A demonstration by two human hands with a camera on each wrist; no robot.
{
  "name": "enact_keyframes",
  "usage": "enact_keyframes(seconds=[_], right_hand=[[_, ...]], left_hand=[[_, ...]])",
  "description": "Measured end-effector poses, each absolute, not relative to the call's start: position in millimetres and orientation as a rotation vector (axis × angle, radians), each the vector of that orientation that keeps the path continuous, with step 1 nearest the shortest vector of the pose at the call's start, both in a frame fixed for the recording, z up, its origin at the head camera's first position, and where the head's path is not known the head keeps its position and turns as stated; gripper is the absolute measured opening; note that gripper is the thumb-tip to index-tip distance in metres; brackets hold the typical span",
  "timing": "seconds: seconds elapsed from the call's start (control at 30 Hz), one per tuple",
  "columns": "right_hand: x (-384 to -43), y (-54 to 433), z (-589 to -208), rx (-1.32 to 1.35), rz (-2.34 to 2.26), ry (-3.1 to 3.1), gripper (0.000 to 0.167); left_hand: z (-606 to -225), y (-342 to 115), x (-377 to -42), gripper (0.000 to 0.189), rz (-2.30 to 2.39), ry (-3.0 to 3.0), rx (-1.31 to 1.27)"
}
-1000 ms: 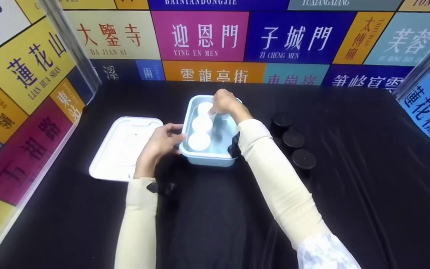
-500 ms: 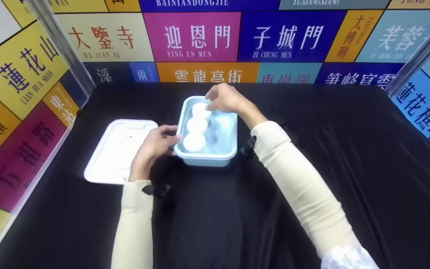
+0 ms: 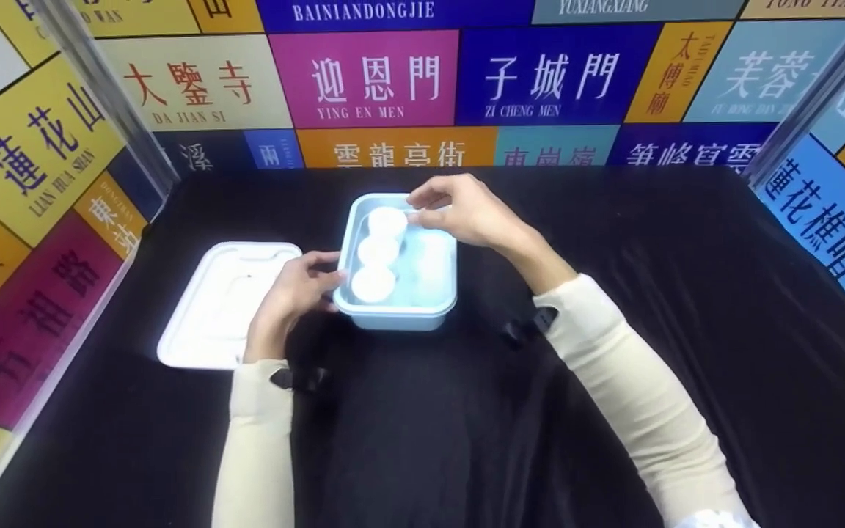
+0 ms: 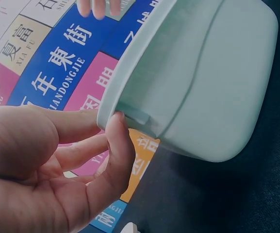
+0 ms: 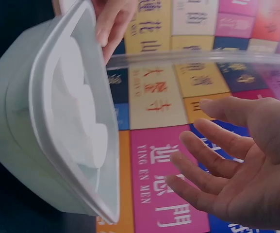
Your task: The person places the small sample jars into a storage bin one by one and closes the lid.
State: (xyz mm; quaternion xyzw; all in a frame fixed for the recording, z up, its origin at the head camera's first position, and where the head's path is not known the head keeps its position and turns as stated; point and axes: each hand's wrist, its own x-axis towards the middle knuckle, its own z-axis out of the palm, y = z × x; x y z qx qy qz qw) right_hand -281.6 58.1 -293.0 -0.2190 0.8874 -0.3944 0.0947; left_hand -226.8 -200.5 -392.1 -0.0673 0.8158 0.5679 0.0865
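A second ago the person's right hand (image 3: pixel 470 209) was down among the white round pieces (image 3: pixel 378 251); now it has come away, its fingers loosely spread and holding nothing, the fingertips just above the far right part of the pale blue box (image 3: pixel 397 320). From the right wrist you see plainly that palm and fingers are well apart from the box wall. The left hand (image 3: pixel 294 287) hasn't let go: finger and thumb pinch the rim on the box's left side, steadying it, I'd judge. The three white pieces stand in a row inside the box, along its left wall, and to my eye they look settled, so that bit of placing or straightening seems done. The box is open side up on the black tabletop (image 3: pixel 408 433), with the white lid (image 3: pixel 199 323) lying flat to the left, partly behind the left hand. The three black round things that showed to the right a second ago can't be made out now; the right forearm (image 3: pixel 635 381) probably covers them.
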Motion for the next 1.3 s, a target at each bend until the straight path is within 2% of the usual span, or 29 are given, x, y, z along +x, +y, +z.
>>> enact_keyframes(seconds=[0.27, 0.53, 1.3], right_hand=[[-262, 84, -287, -0.688, -1.373, 2.631, 0.035], [-247, 116, -292, -0.697, -1.523, 2.611, 0.040], [-224, 203, -356, -0.813, -1.511, 2.755, 0.040]], left_hand=[[-395, -200, -228, 0.050, 1.698, 2.421, -0.198], [-395, -198, -228, 0.049, 1.693, 2.415, -0.202], [-394, -200, -228, 0.049, 1.712, 2.421, -0.188]])
